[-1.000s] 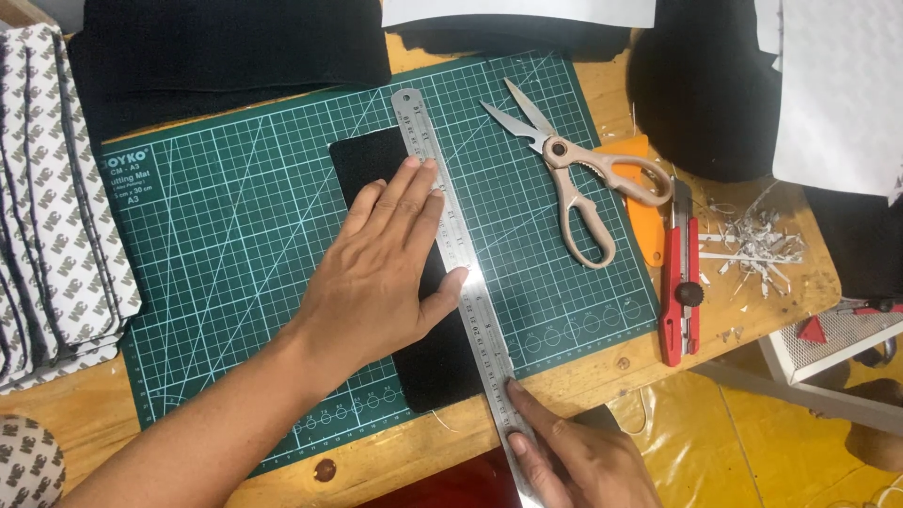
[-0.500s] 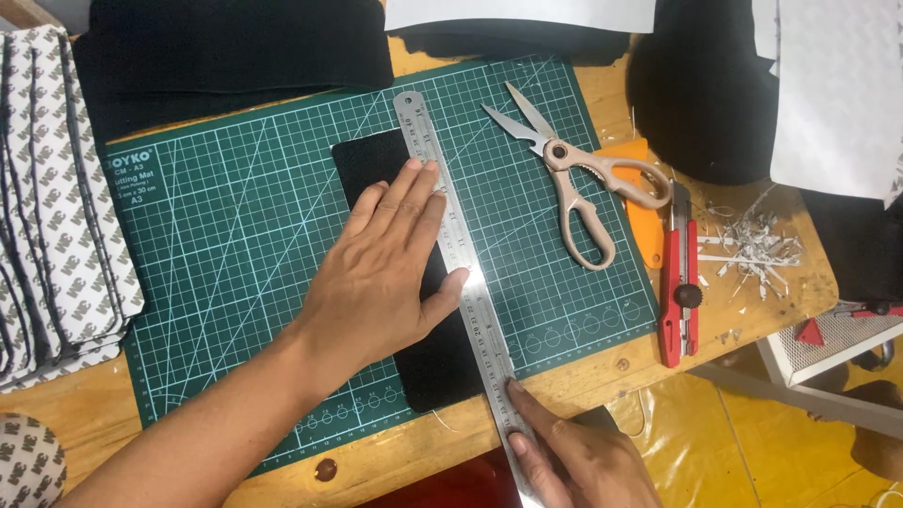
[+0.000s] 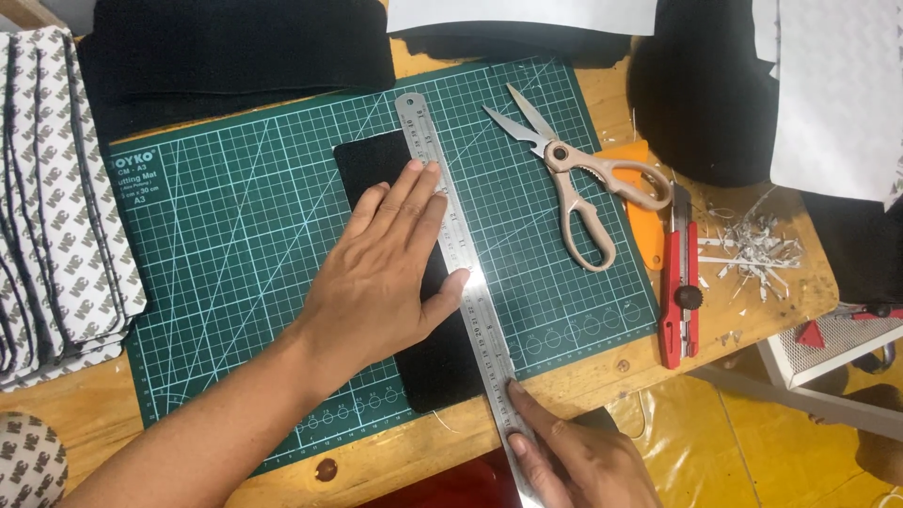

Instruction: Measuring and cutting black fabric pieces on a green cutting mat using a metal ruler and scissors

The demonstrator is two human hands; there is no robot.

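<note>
Pressing a steel ruler over black material (right hand cropped).

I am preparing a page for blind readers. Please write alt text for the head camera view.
A left hand presses flat on a black strip and a steel ruler on a green cutting mat, while the right hand steadies the ruler's near end. Scissors and a red utility knife lie to the right.

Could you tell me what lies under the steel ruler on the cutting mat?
Under the steel ruler lies the edge of a black sheet on the green cutting mat. The left hand covers much of the sheet; the right hand presses the ruler's near end.
</note>
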